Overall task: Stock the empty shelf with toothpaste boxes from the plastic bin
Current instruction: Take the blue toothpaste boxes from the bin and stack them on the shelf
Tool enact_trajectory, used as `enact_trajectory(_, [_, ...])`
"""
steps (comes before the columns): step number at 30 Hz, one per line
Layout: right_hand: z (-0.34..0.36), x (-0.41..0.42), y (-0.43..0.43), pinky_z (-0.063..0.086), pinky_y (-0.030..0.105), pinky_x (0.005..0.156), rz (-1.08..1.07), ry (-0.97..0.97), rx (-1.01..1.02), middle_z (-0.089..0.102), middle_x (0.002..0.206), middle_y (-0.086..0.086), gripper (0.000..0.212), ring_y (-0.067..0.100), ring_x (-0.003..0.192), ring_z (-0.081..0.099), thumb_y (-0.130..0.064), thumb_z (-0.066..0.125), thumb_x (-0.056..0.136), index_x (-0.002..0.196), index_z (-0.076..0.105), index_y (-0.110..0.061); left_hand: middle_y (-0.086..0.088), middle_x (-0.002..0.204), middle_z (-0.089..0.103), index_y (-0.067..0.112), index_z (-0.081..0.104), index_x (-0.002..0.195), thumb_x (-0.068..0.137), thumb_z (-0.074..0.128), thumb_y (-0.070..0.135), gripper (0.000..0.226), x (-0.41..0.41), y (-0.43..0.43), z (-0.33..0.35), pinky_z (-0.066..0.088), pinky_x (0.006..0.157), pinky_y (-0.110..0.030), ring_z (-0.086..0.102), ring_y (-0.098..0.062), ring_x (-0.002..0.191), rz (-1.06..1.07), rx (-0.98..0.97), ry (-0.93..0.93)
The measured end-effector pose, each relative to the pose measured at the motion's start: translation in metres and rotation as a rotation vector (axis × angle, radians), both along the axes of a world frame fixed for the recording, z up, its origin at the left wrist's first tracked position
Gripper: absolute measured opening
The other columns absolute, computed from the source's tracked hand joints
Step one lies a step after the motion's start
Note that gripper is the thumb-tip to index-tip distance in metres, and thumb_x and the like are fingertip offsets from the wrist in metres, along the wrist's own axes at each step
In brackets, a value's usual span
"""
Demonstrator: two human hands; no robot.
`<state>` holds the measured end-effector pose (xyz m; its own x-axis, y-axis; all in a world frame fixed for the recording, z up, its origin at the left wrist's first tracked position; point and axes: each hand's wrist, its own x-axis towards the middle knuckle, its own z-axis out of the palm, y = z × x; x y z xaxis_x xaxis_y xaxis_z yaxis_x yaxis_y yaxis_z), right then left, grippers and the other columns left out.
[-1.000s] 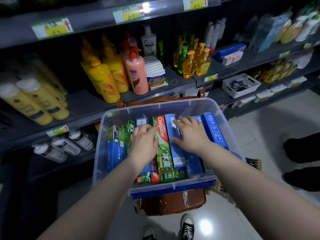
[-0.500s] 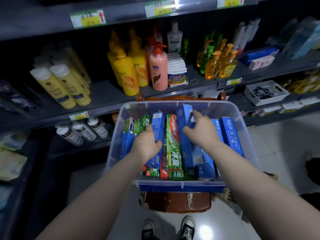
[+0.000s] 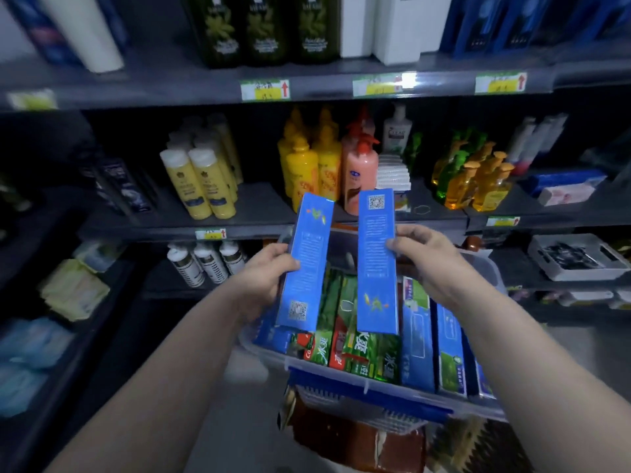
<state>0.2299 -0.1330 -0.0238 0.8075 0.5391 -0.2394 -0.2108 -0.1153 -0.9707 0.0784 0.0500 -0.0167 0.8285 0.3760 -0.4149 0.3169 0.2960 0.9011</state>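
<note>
The left box (image 3: 307,261) and right box (image 3: 377,261), both blue toothpaste cartons, stand upright and apart above the plastic bin (image 3: 372,392). The bin rests on a brown chair (image 3: 358,442) before a dark store shelf (image 3: 259,206). More cartons (image 3: 362,346) lie packed inside the bin. Your left hand (image 3: 263,278) grips the left box by its outer edge, and your right hand (image 3: 426,257) pinches the right box likewise. Beyond the cartons' tops, bare shelf board shows between the white-capped bottles (image 3: 201,186) and the pump bottles (image 3: 307,169).
</note>
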Motion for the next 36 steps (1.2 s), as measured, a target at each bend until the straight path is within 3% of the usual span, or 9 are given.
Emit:
enact_trajectory(5, [0.003,-0.025,0.039,0.051,0.037,0.072,0.159,-0.018,0.065,0.065,0.091,0.007,0.025,0.013,0.074,0.064,-0.004,0.058,0.091,0.115,0.056,-0.01,-0.014,0.114,0.061,0.015,0.045,0.126,0.08,0.053,0.021,0.047,-0.056,0.012,0.005,0.055,0.071,-0.037,0.064,-0.032,0.101,-0.033,-0.084,-0.013])
enact_trajectory(7, [0.003,-0.042,0.059,0.049,0.037,0.07,0.184,-0.052,0.077,0.062,0.084,0.007,0.026,0.017,0.072,0.062,-0.004,0.062,0.087,0.111,0.058,-0.013,-0.01,0.115,0.06,0.021,0.041,0.124,0.077,0.065,0.018,0.052,-0.08,0.017,0.003,0.055,0.07,-0.032,0.066,-0.022,0.095,0.091,0.037,-0.041])
enact_trajectory(9, [0.005,-0.063,0.081,0.047,0.034,0.066,0.218,-0.125,0.084,0.061,0.076,0.003,0.024,0.018,0.069,0.059,-0.003,0.066,0.083,0.101,0.06,-0.017,-0.003,0.12,0.052,0.029,0.032,0.133,0.07,0.08,0.018,0.079,-0.109,0.028,0.005,0.049,0.08,-0.025,0.058,-0.008,0.094,0.246,0.565,0.049])
enact_trajectory(11, [0.011,-0.088,0.104,0.044,0.032,0.065,0.276,-0.202,0.09,0.059,0.064,-0.007,0.022,0.016,0.066,0.055,0.003,0.063,0.084,0.092,0.062,-0.017,-0.001,0.12,0.042,0.02,0.023,0.147,0.066,0.084,0.02,0.101,-0.144,0.044,0.005,0.038,0.093,-0.028,0.046,-0.012,0.102,0.361,1.148,0.22])
enact_trajectory(13, [0.017,-0.115,0.128,0.045,0.028,0.063,0.321,-0.264,0.092,0.059,0.056,-0.014,0.025,0.009,0.061,0.055,0.005,0.062,0.084,0.085,0.063,-0.02,-0.009,0.119,0.044,0.011,0.031,0.144,0.065,0.084,0.022,0.095,-0.185,0.057,0.011,0.037,0.093,-0.033,0.047,-0.025,0.107,0.429,1.439,0.35])
enact_trajectory(17, [0.035,-0.193,0.176,0.049,0.024,0.065,0.451,-0.328,0.137,0.065,0.066,-0.015,0.027,0.002,0.061,0.059,0.002,0.065,0.082,0.091,0.065,-0.024,-0.008,0.095,0.06,0.013,0.053,0.117,0.049,0.089,0.033,0.08,-0.282,0.085,0.019,0.045,0.068,-0.038,0.057,-0.032,0.08,0.524,1.787,0.55])
enact_trajectory(21, [0.048,-0.282,0.22,0.047,0.022,0.059,0.558,-0.322,0.18,0.064,0.079,-0.008,0.028,0.008,0.064,0.058,-0.003,0.067,0.082,0.09,0.066,-0.029,-0.003,0.091,0.06,0.018,0.052,0.118,0.061,0.081,0.042,0.069,-0.378,0.104,0.024,0.042,0.066,-0.038,0.057,-0.029,0.077,0.627,1.802,0.645])
enact_trajectory(27, [0.061,-0.436,0.29,0.052,0.033,0.072,0.785,-0.332,0.275,0.068,0.086,-0.003,0.029,0.016,0.074,0.062,-0.004,0.065,0.084,0.091,0.068,-0.032,-0.002,0.093,0.059,0.018,0.055,0.111,0.065,0.059,0.032,0.049,-0.544,0.124,0.039,0.037,0.07,-0.038,0.055,-0.03,0.077,0.861,1.837,0.802])
enact_trajectory(36, [0.077,-0.608,0.365,0.05,0.03,0.068,1.037,-0.35,0.384,0.069,0.072,-0.014,0.033,0.012,0.069,0.06,0.002,0.061,0.083,0.099,0.068,-0.027,-0.004,0.102,0.06,0.016,0.054,0.115,0.065,0.066,0.016,0.052,-0.715,0.154,0.082,0.03,0.102,-0.045,0.055,-0.031,0.094,1.006,1.763,1.076])
